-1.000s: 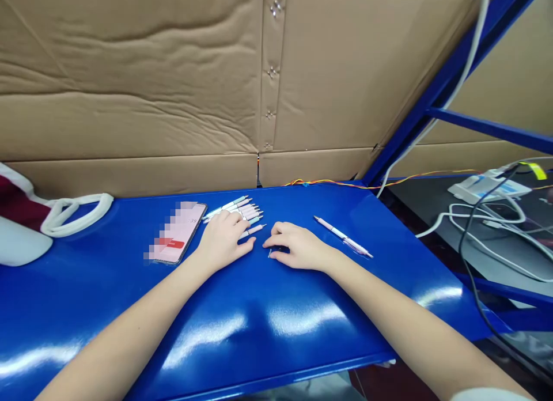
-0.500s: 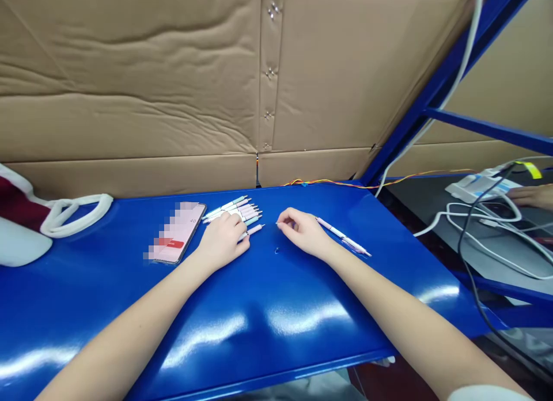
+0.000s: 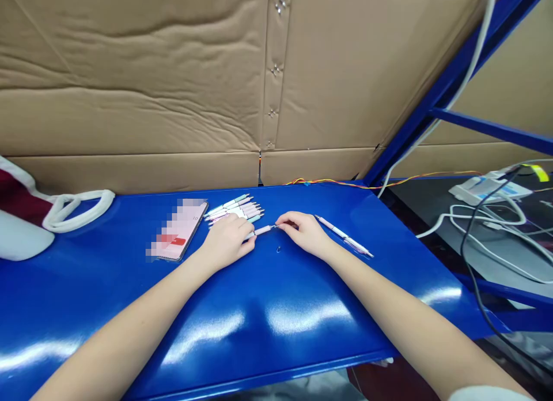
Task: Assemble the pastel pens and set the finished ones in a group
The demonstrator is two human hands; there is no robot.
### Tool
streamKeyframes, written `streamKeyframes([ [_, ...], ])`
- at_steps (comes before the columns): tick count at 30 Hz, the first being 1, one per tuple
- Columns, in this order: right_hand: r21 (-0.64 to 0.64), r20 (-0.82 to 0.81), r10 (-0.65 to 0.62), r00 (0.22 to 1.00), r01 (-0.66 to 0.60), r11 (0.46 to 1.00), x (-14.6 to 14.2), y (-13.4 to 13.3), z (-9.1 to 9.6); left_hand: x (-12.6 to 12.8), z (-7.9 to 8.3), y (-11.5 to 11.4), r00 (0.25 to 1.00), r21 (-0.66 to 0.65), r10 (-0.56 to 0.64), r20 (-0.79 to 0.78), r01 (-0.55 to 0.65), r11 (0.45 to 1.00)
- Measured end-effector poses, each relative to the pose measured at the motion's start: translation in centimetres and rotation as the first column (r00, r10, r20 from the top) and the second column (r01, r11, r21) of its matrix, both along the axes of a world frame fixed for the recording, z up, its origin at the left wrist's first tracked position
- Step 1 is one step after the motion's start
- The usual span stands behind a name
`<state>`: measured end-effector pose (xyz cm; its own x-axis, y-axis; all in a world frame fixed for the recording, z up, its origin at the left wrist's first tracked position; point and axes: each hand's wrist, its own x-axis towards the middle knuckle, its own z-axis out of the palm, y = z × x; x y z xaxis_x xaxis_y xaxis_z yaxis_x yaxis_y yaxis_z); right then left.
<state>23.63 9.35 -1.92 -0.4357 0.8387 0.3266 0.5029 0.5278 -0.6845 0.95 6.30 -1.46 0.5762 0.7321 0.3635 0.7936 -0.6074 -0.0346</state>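
My left hand (image 3: 227, 239) is closed on a short pink pen barrel (image 3: 260, 231) lying low over the blue table (image 3: 259, 309). My right hand (image 3: 302, 233) pinches a thin part at the barrel's tip. A row of several pens (image 3: 235, 210) lies just behind my left hand. One whole pink pen (image 3: 343, 236) lies to the right of my right hand. A tiny metal spring (image 3: 279, 249) rests on the table between my hands.
A phone (image 3: 179, 235) lies left of the pens. A white and dark red bag with rope handles (image 3: 64, 208) sits at the far left. Cardboard lines the back. White and black cables (image 3: 484, 222) and a small white box (image 3: 488, 188) cover the neighbouring surface to the right.
My right hand left the spot by the spring, lifted and moved up-left to the pen barrel's tip. A person's hand seen at the far right half a second ago is gone.
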Motion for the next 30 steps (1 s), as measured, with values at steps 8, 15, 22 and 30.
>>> streamKeyframes([
  [8, 0.012, -0.014, -0.019, 1.0, 0.019, 1.0, 0.1, 0.2, -0.1, -0.1, 0.0, 0.1, 1.0, -0.01, -0.01, -0.003, 0.01, 1.0],
  [15, 0.034, 0.025, 0.012, 1.0, -0.013, 0.999, 0.0, 0.1, -0.2, 0.1, -0.1, 0.0, 1.0, -0.014, -0.018, 0.019, 0.018, 1.0],
  [22, -0.039, -0.024, 0.042, 0.999, -0.043, 0.998, -0.7, -0.5, -0.9, 0.1, -0.4, -0.1, 0.999, -0.014, -0.049, 0.02, 0.049, 0.999],
  [30, -0.037, 0.109, 0.039, 0.993, -0.035, 0.999, 0.5, -1.1, 1.4, -0.1, -0.2, 0.1, 0.994, -0.068, -0.016, 0.109, 0.024, 0.997],
])
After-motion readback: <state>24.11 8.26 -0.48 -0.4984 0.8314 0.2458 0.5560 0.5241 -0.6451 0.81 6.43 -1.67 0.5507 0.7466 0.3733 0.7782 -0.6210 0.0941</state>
